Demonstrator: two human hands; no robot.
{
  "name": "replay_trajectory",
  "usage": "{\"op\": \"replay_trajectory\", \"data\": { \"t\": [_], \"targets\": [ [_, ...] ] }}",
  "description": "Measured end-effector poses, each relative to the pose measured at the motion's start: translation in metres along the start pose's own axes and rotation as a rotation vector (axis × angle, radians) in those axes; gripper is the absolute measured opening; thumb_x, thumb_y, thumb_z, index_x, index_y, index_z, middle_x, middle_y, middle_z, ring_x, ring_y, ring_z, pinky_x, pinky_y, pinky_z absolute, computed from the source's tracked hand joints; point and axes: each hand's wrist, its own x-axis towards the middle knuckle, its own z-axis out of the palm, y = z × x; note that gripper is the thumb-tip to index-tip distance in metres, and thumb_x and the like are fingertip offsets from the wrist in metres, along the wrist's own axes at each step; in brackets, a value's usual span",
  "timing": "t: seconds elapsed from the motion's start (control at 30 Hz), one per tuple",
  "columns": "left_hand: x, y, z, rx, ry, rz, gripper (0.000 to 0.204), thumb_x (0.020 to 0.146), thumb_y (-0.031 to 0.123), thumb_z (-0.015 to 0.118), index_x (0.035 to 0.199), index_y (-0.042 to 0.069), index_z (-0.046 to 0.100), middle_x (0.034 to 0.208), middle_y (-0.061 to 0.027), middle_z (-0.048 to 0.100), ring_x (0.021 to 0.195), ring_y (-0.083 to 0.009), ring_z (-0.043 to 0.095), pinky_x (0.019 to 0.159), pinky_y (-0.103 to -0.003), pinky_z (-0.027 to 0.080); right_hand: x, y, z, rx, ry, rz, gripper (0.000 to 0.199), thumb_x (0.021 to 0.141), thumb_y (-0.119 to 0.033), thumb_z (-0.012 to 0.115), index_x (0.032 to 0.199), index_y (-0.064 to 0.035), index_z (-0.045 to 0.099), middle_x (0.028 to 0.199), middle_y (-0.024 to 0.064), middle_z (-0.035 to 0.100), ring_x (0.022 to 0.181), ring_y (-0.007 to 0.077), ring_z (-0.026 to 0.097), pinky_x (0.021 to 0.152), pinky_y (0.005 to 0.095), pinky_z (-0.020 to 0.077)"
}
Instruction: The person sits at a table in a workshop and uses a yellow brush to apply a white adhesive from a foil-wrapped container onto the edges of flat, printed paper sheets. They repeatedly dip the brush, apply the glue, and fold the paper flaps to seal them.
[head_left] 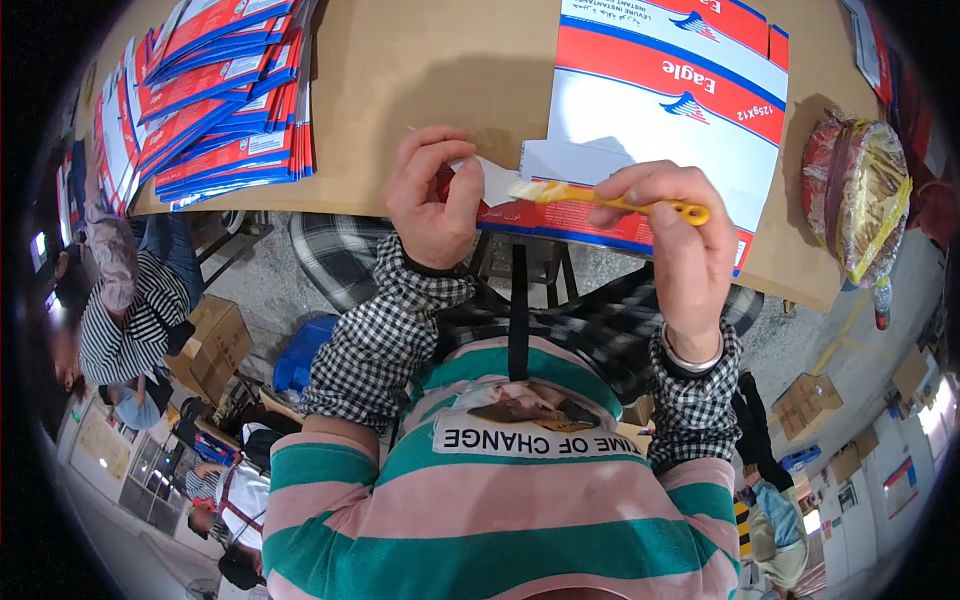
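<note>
The right hand closes its fingers around a thin yellow plastic brush, whose tip touches the white flap of a flat red, white and blue cardboard box. The left hand pinches that flap. Far left, on the brown table, lies a stack of flat boxes.

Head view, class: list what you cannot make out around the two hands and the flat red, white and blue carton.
- Flat red, white and blue carton: top cut off by the picture's edge.
- Carton flap under the left hand: hidden by its fingers.
- Yellow-handled brush: handle's middle covered by the right hand.
- Stack of flattened cartons: count unclear, overlapping.
</note>
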Motion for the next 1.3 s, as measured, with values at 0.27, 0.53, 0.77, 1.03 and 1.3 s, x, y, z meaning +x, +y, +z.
{"op": "replay_trajectory", "data": {
  "t": [0.27,0.53,0.77,1.03,1.3],
  "targets": [
    [-0.002,0.002,-0.001,-0.061,-0.028,-0.008,0.013,0.077,-0.003,0.056,0.088,-0.005,0.06,0.101,-0.013,0.056,0.085,-0.0161,0.053,0.072,-0.024,0.043,0.003,0.008,-0.001,0.071,0.132,-0.002,0.015,0.09,-0.003,0.039,0.095,0.0042,0.051,0.093,0.0167,0.06,0.075,0.0186,0.061,0.071,0.0307,0.0506],
    [-0.003,-0.001,0.0,-0.076,-0.013,0.012,0.015,0.075,-0.005,0.057,0.089,-0.006,0.06,0.101,-0.0139,0.056,0.084,-0.0163,0.055,0.068,-0.024,0.045,0.003,0.014,-0.008,0.08,0.162,0.062,0.016,0.092,-0.006,0.039,0.093,0.0039,0.051,0.09,0.0161,0.061,0.07,0.0184,0.061,0.067,0.029,0.0502],
    [-0.005,0.001,-0.003,-0.077,-0.029,-0.037,0.016,0.075,-0.007,0.056,0.09,-0.006,0.06,0.102,-0.0136,0.055,0.086,-0.0164,0.055,0.071,-0.024,0.046,0.006,0.011,-0.011,0.12,0.232,0.045,0.018,0.094,-0.009,0.039,0.093,0.0044,0.051,0.088,0.0167,0.062,0.068,0.0176,0.061,0.064,0.0282,0.0502],
    [-0.003,0.002,-0.001,-0.088,-0.031,-0.008,0.017,0.074,-0.008,0.056,0.091,-0.006,0.06,0.102,-0.0135,0.054,0.086,-0.016,0.055,0.07,-0.024,0.045,0.011,0.025,-0.001,0.033,0.291,0.104,0.02,0.097,-0.015,0.043,0.093,0.0031,0.051,0.088,0.0151,0.064,0.061,0.0154,0.061,0.057,0.0251,0.0489],
    [-0.004,0.004,-0.002,-0.079,-0.032,-0.057,0.017,0.074,-0.007,0.057,0.09,-0.006,0.06,0.101,-0.0138,0.055,0.087,-0.0169,0.055,0.071,-0.025,0.046,0.011,0.02,0.004,-0.029,0.282,0.093,0.017,0.096,-0.013,0.045,0.092,0.002,0.052,0.087,0.0127,0.064,0.062,0.0122,0.06,0.057,0.0224,0.0478]
  ]
}}
